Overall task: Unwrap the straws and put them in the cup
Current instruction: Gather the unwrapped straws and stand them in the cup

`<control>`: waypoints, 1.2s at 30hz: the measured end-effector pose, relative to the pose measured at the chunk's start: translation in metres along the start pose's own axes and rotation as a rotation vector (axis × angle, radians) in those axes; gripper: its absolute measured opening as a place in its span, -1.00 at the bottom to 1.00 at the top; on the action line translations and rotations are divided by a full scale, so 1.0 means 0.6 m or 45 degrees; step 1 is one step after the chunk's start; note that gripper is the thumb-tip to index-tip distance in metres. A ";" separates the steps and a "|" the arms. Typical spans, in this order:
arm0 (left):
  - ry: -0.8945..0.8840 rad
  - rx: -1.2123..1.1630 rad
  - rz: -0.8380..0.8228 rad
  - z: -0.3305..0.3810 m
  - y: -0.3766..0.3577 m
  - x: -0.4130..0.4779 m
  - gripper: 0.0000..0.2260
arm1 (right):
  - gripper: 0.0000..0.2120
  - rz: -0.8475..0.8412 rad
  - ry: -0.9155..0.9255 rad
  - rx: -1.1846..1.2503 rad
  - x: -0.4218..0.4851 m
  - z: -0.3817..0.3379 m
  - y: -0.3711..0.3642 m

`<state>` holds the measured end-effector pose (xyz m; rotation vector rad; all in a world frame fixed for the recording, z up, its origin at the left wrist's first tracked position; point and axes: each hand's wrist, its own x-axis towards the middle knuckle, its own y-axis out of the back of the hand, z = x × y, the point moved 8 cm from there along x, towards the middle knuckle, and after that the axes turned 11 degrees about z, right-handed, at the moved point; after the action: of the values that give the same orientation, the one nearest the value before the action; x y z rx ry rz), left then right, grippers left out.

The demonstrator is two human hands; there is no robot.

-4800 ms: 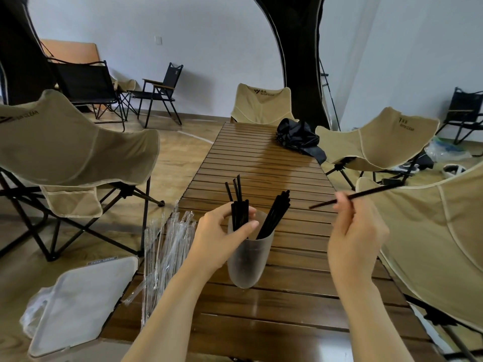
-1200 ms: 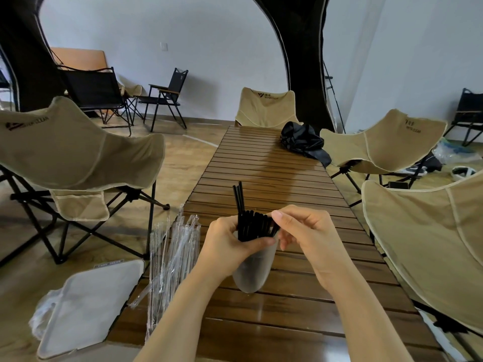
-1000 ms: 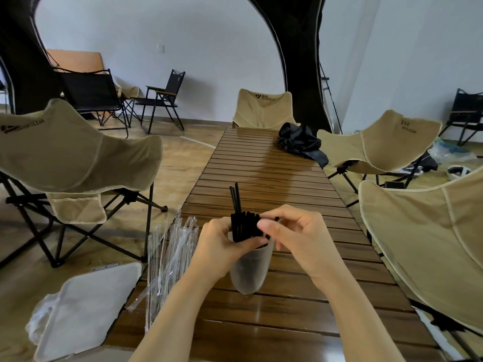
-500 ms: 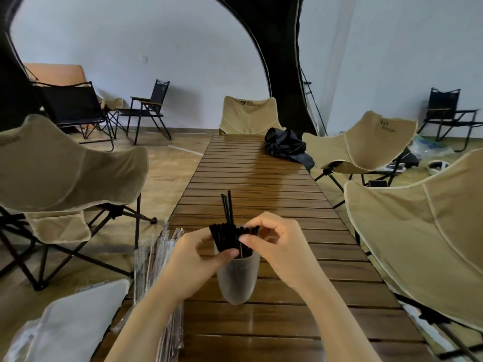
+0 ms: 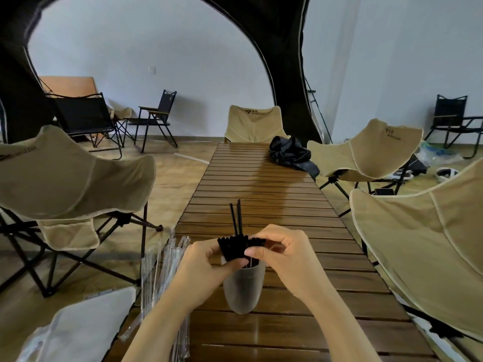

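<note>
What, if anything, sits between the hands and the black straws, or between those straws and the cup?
Nothing visible does. The left hand and right hand both have a grip on the black straws, which stand in the cup. The wrapped straws lie off to the left, out of the path.

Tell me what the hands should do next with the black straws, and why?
Probably let go, so the black straws settle into the cup. The left hand and right hand both pinch the bundle at the cup's rim, its lower ends already inside; two straws stand taller than the rest.
</note>
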<state>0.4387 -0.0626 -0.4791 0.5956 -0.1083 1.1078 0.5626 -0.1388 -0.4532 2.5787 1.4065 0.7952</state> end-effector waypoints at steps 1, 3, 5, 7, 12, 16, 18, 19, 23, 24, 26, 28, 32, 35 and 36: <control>-0.005 -0.006 -0.008 0.001 0.000 -0.001 -0.75 | -0.84 -0.004 0.005 -0.003 0.000 0.000 0.000; -0.017 -0.032 -0.021 0.002 0.001 -0.001 -0.75 | -0.85 -0.004 0.025 -0.005 -0.001 -0.002 0.003; -0.006 -0.056 -0.020 0.000 0.003 0.000 -0.77 | -0.86 -0.004 0.044 -0.013 -0.002 -0.004 0.004; 0.028 -0.085 -0.007 -0.004 0.005 0.000 -0.78 | -0.85 0.008 0.038 -0.024 -0.003 -0.002 0.005; 0.075 -0.159 0.001 -0.005 0.006 0.000 -0.81 | -0.84 0.022 0.049 -0.057 -0.004 -0.001 0.007; 0.035 -0.151 0.010 0.000 0.006 0.000 -0.80 | -0.81 -0.007 0.042 -0.066 -0.005 -0.001 0.001; 0.009 -0.145 0.024 0.002 0.006 0.001 -0.79 | -0.81 -0.003 0.034 -0.070 -0.004 0.000 -0.002; 0.007 -0.149 0.031 0.003 0.006 0.002 -0.80 | -0.82 0.003 0.027 -0.072 -0.004 0.000 -0.002; 0.041 -0.149 0.045 0.001 0.002 0.005 -0.78 | -0.87 0.021 0.013 -0.038 -0.001 0.002 0.000; 0.051 -0.142 0.046 -0.001 0.002 0.005 -0.78 | -0.88 0.016 0.003 -0.025 -0.001 0.003 -0.001; 0.070 -0.138 0.047 -0.004 0.000 0.005 -0.81 | -0.89 0.015 -0.013 -0.016 -0.001 0.004 -0.001; 0.066 -0.140 0.043 -0.001 -0.001 0.005 -0.80 | -0.89 0.023 -0.021 -0.024 0.000 0.006 -0.001; 0.074 -0.166 0.040 -0.001 -0.004 0.005 -0.77 | -0.86 0.033 0.003 -0.063 -0.001 0.005 -0.001; 0.091 -0.188 0.025 -0.002 -0.005 0.005 -0.81 | -0.87 0.044 0.048 -0.068 -0.002 -0.002 0.000; 0.089 -0.187 0.025 -0.002 -0.005 0.005 -0.81 | -0.86 0.056 0.056 -0.081 -0.002 -0.003 0.001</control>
<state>0.4423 -0.0607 -0.4800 0.4247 -0.1337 1.1279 0.5613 -0.1403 -0.4518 2.5675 1.3180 0.8932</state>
